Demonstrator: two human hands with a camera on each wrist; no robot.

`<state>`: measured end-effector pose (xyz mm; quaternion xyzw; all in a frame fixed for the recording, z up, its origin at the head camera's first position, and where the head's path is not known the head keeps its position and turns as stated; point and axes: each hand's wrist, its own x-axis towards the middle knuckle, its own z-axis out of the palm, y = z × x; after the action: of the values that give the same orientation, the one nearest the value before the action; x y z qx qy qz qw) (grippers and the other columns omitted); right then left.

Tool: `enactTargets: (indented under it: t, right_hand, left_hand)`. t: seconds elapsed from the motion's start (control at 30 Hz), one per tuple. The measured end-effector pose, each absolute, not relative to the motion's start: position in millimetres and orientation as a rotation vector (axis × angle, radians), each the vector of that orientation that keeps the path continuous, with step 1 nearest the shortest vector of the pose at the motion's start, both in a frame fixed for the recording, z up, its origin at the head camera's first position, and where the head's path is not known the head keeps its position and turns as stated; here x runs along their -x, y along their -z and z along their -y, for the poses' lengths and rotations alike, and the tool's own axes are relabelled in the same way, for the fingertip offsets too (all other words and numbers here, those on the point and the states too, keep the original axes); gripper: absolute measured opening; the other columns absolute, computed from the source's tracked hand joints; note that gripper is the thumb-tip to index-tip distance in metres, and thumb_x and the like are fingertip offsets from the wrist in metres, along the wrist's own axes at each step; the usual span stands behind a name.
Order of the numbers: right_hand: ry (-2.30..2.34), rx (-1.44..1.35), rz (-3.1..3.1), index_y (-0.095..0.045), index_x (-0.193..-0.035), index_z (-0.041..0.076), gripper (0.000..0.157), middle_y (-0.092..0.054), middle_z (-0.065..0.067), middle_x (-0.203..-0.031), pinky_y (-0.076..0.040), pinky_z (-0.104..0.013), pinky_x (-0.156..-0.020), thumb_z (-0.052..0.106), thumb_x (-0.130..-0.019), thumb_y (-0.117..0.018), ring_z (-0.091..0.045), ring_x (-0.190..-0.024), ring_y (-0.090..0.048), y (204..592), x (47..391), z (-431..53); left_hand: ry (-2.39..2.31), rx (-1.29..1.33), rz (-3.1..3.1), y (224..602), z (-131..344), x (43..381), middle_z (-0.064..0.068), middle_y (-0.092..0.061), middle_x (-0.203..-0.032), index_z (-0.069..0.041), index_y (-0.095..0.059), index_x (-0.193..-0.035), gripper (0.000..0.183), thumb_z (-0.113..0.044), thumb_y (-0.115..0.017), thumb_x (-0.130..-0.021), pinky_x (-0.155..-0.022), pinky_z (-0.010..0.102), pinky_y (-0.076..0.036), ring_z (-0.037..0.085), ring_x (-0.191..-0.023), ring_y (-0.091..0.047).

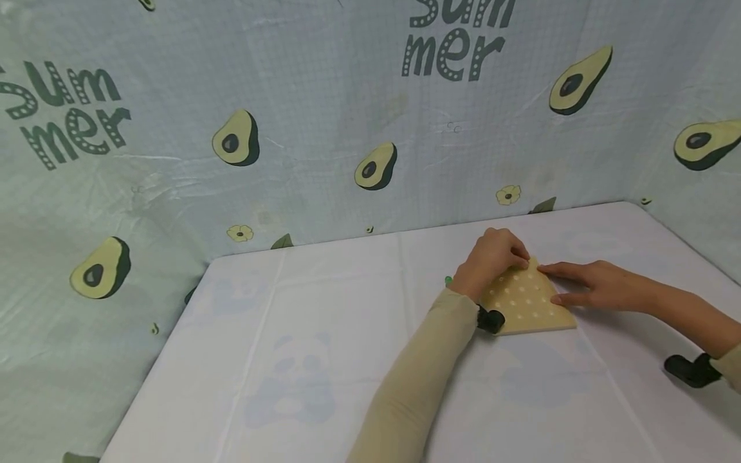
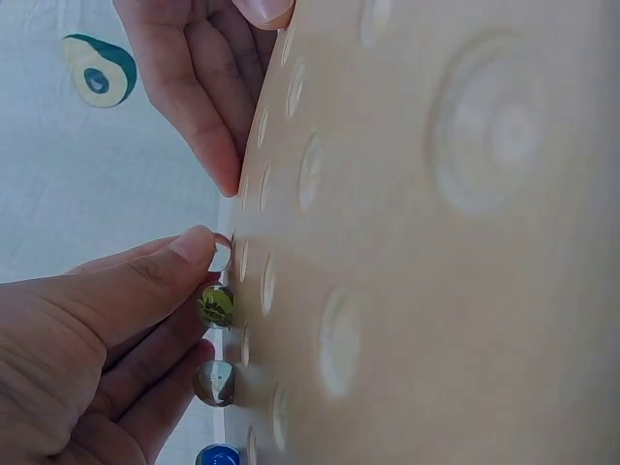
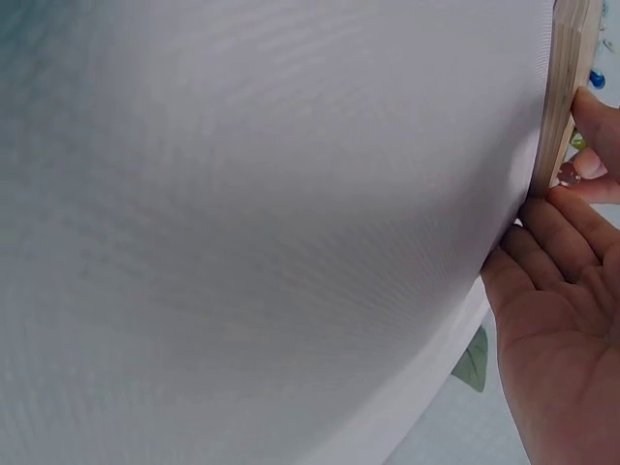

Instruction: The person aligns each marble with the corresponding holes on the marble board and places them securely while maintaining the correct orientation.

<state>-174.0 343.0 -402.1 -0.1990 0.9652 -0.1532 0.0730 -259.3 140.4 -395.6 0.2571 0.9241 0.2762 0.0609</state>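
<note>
A triangular wooden board (image 1: 523, 299) with rows of round dimples lies on the table. At its far corner, my left hand (image 1: 492, 257) pinches a clear marble (image 2: 222, 256) between thumb and fingers. Beyond the board's surface in the left wrist view, a green marble (image 2: 216, 306), another clear marble (image 2: 214, 384) and a blue marble (image 2: 217, 455) line up; whether they sit in dimples, I cannot tell. My right hand (image 1: 608, 285) touches the board's right side with extended fingertips. The right wrist view shows its fingers (image 3: 557, 242) against the board's edge (image 3: 560, 107).
A pale cloth with faint panda prints covers the table (image 1: 307, 308). Behind it hangs a curtain (image 1: 312, 116) with avocado prints. A small green thing (image 1: 448, 281) shows beside my left wrist. Black mounts (image 1: 691, 371) are strapped at both wrists.
</note>
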Motion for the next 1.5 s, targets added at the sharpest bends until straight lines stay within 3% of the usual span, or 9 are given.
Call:
enactTargets:
  t: [0.27, 0.6, 0.83, 1.0, 1.2, 1.37, 1.5]
  right_hand:
    - [0.417, 0.62, -2.906, -0.052, -0.145, 0.0, 0.071, -0.056, -0.028, -0.141, -0.052, -0.056, -0.089, 0.045, -0.094, -0.072, -0.041, -0.117, -0.063, 400.9, 176.4, -343.4]
    - [0.464, 0.575, -2.889, -0.052, -0.146, 0.002, 0.073, -0.054, -0.028, -0.144, -0.051, -0.059, -0.091, 0.049, -0.093, -0.071, -0.045, -0.123, -0.059, 402.0, 175.2, -341.7]
    - [0.481, 0.573, -2.884, -0.051, -0.147, 0.003, 0.075, -0.053, -0.026, -0.145, -0.049, -0.061, -0.093, 0.051, -0.093, -0.07, -0.046, -0.125, -0.057, 402.1, 175.4, -341.6]
    - [0.468, 0.586, -2.885, -0.052, -0.147, 0.003, 0.074, -0.054, -0.025, -0.145, -0.049, -0.061, -0.093, 0.051, -0.093, -0.07, -0.046, -0.125, -0.056, 401.9, 176.2, -343.0]
    - [0.457, 0.564, -2.88, -0.051, -0.148, 0.003, 0.076, -0.052, -0.027, -0.146, -0.047, -0.062, -0.095, 0.053, -0.093, -0.069, -0.048, -0.127, -0.054, 404.2, 177.3, -341.9]
    - [0.453, 0.559, -2.886, -0.05, -0.148, 0.003, 0.076, -0.051, -0.028, -0.146, -0.046, -0.063, -0.096, 0.052, -0.093, -0.069, -0.049, -0.129, -0.052, 404.2, 177.2, -343.0]
    - [0.458, 0.559, -2.884, -0.05, -0.148, 0.003, 0.076, -0.051, -0.029, -0.146, -0.046, -0.064, -0.097, 0.052, -0.093, -0.07, -0.05, -0.13, -0.051, 404.6, 176.1, -344.1]
  left_hand:
    - [-0.746, -0.839, -2.79, 389.4, -139.8, 257.9, -0.018, -0.073, -0.095, -0.025, -0.084, -0.095, 0.009, -0.024, -0.082, -0.086, -0.075, 0.01, -0.045, -0.005, -0.09, -0.061]
    - [-0.601, -0.865, -2.84, 388.9, -145.7, 257.8, -0.017, -0.072, -0.096, -0.026, -0.083, -0.094, 0.005, -0.025, -0.081, -0.089, -0.073, 0.011, -0.045, -0.003, -0.086, -0.06]
    - [-0.792, -0.86, -2.739, 391.0, -136.1, 260.4, -0.016, -0.073, -0.098, -0.023, -0.083, -0.102, 0.012, -0.026, -0.08, -0.09, -0.073, 0.01, -0.045, -0.004, -0.088, -0.06]
    - [-0.936, -0.872, -2.651, 389.1, -120.7, 264.2, -0.015, -0.075, -0.1, -0.021, -0.081, -0.111, 0.019, -0.026, -0.077, -0.093, -0.068, 0.01, -0.047, -0.003, -0.082, -0.062]
    - [-0.927, -0.909, -2.625, 377.0, -93.2, 269.6, -0.011, -0.075, -0.108, -0.017, -0.078, -0.117, 0.024, -0.027, -0.073, -0.096, -0.077, 0.011, -0.048, -0.002, -0.095, -0.064]
    - [-0.888, -0.993, -2.605, 368.1, -59.4, 268.8, -0.001, -0.075, -0.111, -0.007, -0.076, -0.119, 0.027, -0.021, -0.073, -0.096, -0.077, 0.013, -0.05, 0.005, -0.094, -0.066]
    - [-0.843, -1.003, -2.615, 366.8, -31.8, 265.9, 0.001, -0.076, -0.11, -0.005, -0.076, -0.118, 0.025, -0.017, -0.073, -0.095, -0.078, 0.013, -0.051, 0.007, -0.094, -0.067]
